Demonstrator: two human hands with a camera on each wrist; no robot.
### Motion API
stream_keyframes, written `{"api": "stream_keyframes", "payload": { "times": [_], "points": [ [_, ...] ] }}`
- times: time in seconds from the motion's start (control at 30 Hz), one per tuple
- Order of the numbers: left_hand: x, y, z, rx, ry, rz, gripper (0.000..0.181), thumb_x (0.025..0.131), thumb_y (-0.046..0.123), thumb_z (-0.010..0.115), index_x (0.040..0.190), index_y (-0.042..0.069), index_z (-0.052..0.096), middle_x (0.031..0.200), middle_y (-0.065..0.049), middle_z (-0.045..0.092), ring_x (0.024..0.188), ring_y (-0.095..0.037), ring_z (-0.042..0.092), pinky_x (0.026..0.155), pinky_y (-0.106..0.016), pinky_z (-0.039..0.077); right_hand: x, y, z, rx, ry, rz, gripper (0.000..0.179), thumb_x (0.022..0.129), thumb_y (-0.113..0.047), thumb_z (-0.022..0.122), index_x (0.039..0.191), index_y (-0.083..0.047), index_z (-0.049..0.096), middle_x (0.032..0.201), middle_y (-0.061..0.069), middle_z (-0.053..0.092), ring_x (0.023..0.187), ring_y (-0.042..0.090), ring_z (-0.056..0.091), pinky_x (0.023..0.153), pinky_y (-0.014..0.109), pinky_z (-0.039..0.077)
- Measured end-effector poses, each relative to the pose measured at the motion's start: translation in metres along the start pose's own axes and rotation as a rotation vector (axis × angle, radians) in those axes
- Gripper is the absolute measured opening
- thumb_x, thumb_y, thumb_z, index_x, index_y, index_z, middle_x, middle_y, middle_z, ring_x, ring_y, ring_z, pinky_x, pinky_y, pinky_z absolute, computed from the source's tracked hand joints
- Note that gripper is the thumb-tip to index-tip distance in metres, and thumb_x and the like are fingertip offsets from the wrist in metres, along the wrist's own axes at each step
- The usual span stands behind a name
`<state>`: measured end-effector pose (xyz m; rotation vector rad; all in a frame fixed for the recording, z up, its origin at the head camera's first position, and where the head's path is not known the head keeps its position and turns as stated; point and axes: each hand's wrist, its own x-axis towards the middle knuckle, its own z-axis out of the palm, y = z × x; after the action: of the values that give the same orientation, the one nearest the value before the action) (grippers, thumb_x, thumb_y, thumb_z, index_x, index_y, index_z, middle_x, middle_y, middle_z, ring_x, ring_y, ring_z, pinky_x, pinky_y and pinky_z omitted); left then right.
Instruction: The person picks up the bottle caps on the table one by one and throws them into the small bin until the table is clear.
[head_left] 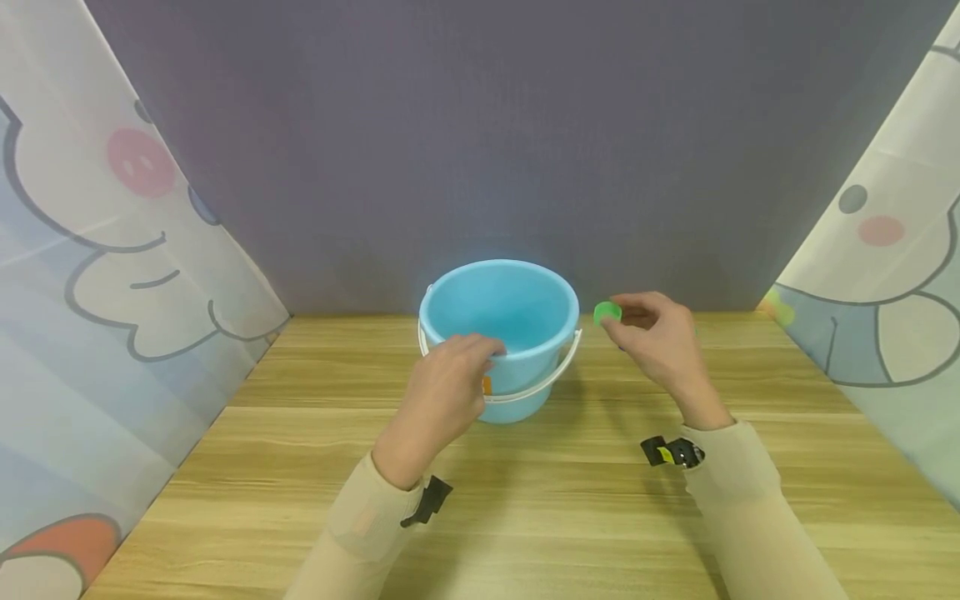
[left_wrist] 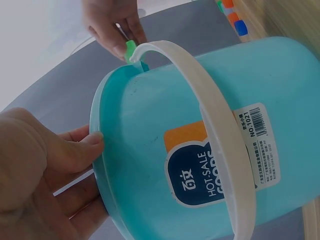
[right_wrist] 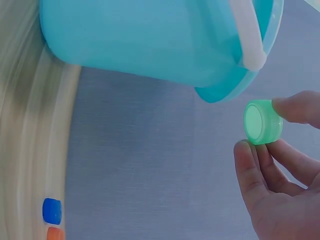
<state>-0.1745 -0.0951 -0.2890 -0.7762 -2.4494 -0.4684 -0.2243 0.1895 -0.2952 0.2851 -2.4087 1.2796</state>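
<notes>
A light blue plastic bucket (head_left: 528, 367) stands upright on the wooden table, its white handle (left_wrist: 200, 90) hanging down across the labelled front. My left hand (head_left: 450, 379) grips the bucket's near rim; in the left wrist view the thumb (left_wrist: 82, 150) presses the outside of the rim. Just to the right of the bucket, my right hand (head_left: 663, 337) pinches a green bottle cap (right_wrist: 270, 121) between thumb and fingertips. The cap is held on its side, level with the rim and a short gap away from it.
Small caps lie on the table right of the bucket, among them a blue one (right_wrist: 52, 211) and an orange one (right_wrist: 55, 233); in the head view my right hand mostly hides them. A dark grey wall (head_left: 510, 150) rises behind, and printed curtains (head_left: 67, 250) flank the table.
</notes>
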Motion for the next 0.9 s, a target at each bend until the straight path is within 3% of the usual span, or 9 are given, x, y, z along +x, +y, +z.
{"api": "stream_keyframes", "payload": {
  "times": [0.2,0.5,0.9],
  "points": [
    [0.001,0.000,0.000,-0.001,0.002,0.001,0.043,0.072,-0.017,0.073,0.106,0.010,0.072,0.098,-0.003,0.073,0.089,-0.024,0.067,0.067,-0.036,0.056,-0.002,-0.007,-0.002,0.008,0.008,-0.019,0.043,0.093,-0.033,0.073,0.124,-0.002,0.070,0.119,0.013,0.064,0.105,0.033,0.067,0.076,0.019,0.051],
    [0.001,0.001,0.000,0.000,-0.008,-0.004,0.043,0.073,-0.017,0.073,0.107,0.009,0.072,0.099,-0.004,0.073,0.090,-0.024,0.067,0.067,-0.037,0.056,-0.004,-0.020,0.002,0.042,0.026,-0.062,0.041,0.093,-0.031,0.074,0.123,-0.003,0.070,0.119,0.010,0.065,0.101,0.024,0.067,0.083,0.021,0.051],
    [0.002,0.001,0.000,0.001,-0.006,0.001,0.043,0.072,-0.017,0.073,0.107,0.009,0.072,0.099,-0.004,0.073,0.089,-0.024,0.067,0.067,-0.036,0.056,-0.005,-0.028,0.012,0.114,0.043,-0.130,0.036,0.092,-0.018,0.074,0.122,0.003,0.070,0.116,0.012,0.065,0.095,0.010,0.065,0.085,0.017,0.052]
  ]
}}
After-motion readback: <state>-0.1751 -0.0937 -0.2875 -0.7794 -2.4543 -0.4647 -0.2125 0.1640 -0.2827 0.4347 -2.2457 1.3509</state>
